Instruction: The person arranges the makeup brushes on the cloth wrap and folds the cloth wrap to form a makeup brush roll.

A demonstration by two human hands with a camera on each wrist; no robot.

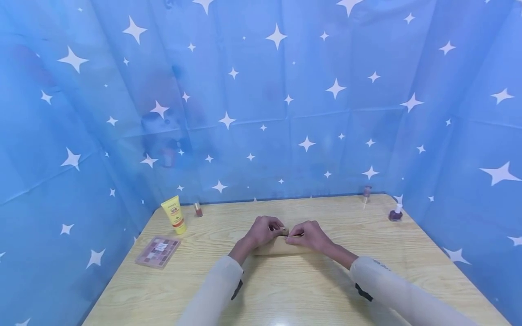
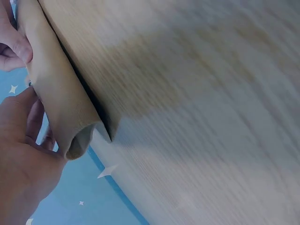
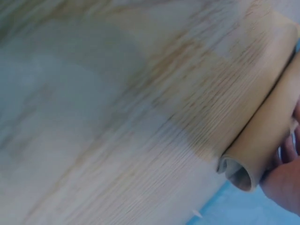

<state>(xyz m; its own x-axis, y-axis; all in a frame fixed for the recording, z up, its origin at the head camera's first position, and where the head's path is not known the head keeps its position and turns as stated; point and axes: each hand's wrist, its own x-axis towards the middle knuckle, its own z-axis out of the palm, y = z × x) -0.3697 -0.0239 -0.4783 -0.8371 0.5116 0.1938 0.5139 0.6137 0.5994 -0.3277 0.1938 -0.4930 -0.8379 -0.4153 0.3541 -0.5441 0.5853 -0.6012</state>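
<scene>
A tan leather-like roll-up case (image 1: 281, 246) lies rolled on the table before me. My left hand (image 1: 264, 231) is at its far side, thumb and fingers pinching by a small round tan tab (image 1: 285, 231). Close beside it, my right hand (image 1: 308, 235) pinches what looks like a thin cord at the case; its detail is too small to tell. In the left wrist view, the roll (image 2: 63, 89) shows a hollow end, with the left hand's fingers behind it. The right wrist view has the roll's other open end (image 3: 239, 173) and part of the right hand (image 3: 285, 180).
On the left stand a yellow tube (image 1: 174, 215) and a small gold-capped bottle (image 1: 198, 210), with a makeup palette (image 1: 158, 252) lying nearer. At the right are a dark nail polish bottle (image 1: 395, 213) and a pinkish tube (image 1: 367, 192). A starry blue curtain (image 1: 253, 90) surrounds the table.
</scene>
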